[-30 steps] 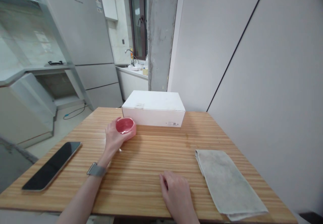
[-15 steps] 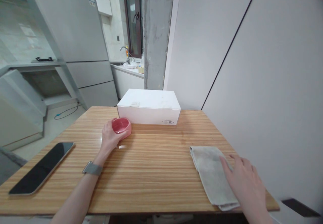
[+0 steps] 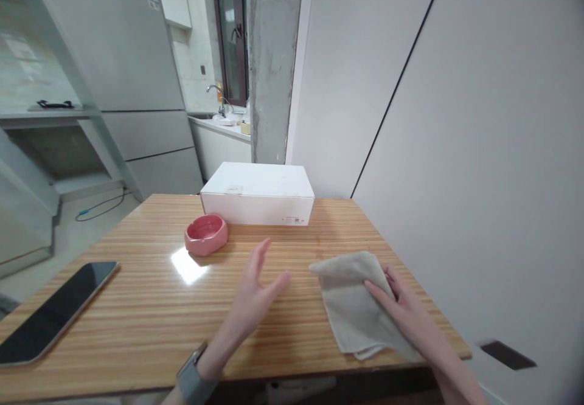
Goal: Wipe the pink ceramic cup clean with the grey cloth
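Observation:
My right hand [image 3: 401, 308] grips the right side of a folded grey cloth [image 3: 353, 301], thumb on top and the other fingers behind it. The cloth is partly raised near the table's front right edge. My left hand [image 3: 258, 289], with a watch on its wrist, is over the middle of the table, fingers apart and nothing in them. It is between the cloth and a pink faceted bowl [image 3: 207, 244]. The bowl stands upright at the left, close to the front of a white box [image 3: 258, 209].
A dark phone [image 3: 57, 314] lies at the left edge of the wooden table [image 3: 159, 344]. The white box stands at the far edge. Behind are a fridge [image 3: 132, 58], a sink faucet [image 3: 219, 96] and a concrete pillar [image 3: 274, 64]; a pale wall [image 3: 479, 149] rises on the right.
My left hand has let go of the pink bowl and moved right and nearer. My right hand has taken hold of the cloth and lifted part of it. The view has shifted slightly.

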{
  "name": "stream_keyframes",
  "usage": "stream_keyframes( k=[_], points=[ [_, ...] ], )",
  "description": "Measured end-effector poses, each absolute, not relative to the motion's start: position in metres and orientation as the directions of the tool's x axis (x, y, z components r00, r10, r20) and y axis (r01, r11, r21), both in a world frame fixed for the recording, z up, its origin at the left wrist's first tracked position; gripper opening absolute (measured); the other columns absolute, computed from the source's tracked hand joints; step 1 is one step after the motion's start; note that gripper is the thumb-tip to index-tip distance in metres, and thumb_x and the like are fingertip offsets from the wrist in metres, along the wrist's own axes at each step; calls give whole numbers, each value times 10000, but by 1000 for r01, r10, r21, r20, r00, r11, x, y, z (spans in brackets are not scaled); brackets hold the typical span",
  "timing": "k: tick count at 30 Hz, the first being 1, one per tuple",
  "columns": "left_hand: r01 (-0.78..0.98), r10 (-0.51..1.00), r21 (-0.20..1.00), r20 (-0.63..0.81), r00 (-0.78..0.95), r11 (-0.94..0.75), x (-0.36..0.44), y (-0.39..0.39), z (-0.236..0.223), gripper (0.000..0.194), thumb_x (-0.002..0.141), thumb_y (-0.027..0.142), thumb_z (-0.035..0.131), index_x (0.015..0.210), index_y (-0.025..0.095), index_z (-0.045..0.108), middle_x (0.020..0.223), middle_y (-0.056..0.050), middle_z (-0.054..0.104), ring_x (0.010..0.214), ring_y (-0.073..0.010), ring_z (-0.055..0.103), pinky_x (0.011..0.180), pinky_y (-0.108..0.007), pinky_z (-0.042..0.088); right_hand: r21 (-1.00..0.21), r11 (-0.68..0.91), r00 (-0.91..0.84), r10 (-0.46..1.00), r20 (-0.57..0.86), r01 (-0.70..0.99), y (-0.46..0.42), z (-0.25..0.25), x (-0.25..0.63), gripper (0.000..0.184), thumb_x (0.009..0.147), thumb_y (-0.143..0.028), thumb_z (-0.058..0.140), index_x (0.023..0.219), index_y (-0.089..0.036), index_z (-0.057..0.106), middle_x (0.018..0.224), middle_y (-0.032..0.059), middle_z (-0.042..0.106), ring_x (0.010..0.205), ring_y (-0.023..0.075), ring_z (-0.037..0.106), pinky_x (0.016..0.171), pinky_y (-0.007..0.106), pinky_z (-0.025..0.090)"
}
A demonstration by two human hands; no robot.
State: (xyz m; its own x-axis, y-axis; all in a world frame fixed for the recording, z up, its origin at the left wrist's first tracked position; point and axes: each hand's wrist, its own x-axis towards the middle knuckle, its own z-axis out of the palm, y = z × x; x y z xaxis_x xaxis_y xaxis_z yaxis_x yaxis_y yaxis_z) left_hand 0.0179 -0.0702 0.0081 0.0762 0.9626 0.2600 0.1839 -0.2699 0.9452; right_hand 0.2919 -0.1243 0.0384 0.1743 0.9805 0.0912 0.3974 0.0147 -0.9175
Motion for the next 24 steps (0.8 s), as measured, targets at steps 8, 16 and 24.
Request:
stream_keyframes(
  k=[8,16,24],
  points=[
    [-114,945,971,-174,276,212,11,-103,19,539,786,589,540,1079,144,626,908,-85,693,802,-218,639,661,-283,479,-981,-145,33,988,-151,-128,-146,50,208,492,769,-507,652,1172,-261,512,1196,76,619,1082,254,598,810,341,515],
    [535,998,845,19,-52,12,-125,-84,2,433,813,574,482,862,167,622,733,-24,667,743,-225,616,659,-281,445,-993,-79,-71,995,-72,-90,-134,0,189,403,763,-575,637,951,-230,550,1110,92,625,906,236,672,810,419,530],
    [861,965,482,106,-240,161,-205,-83,-13,415,822,556,432,969,203,592,636,-10,649,676,-239,651,601,-276,416,-996,-71,63,996,-67,49,-134,-20,214,452,697,-617,662,770,-171,659,798,103,682,749,229,659,666,357,554]
  ],
)
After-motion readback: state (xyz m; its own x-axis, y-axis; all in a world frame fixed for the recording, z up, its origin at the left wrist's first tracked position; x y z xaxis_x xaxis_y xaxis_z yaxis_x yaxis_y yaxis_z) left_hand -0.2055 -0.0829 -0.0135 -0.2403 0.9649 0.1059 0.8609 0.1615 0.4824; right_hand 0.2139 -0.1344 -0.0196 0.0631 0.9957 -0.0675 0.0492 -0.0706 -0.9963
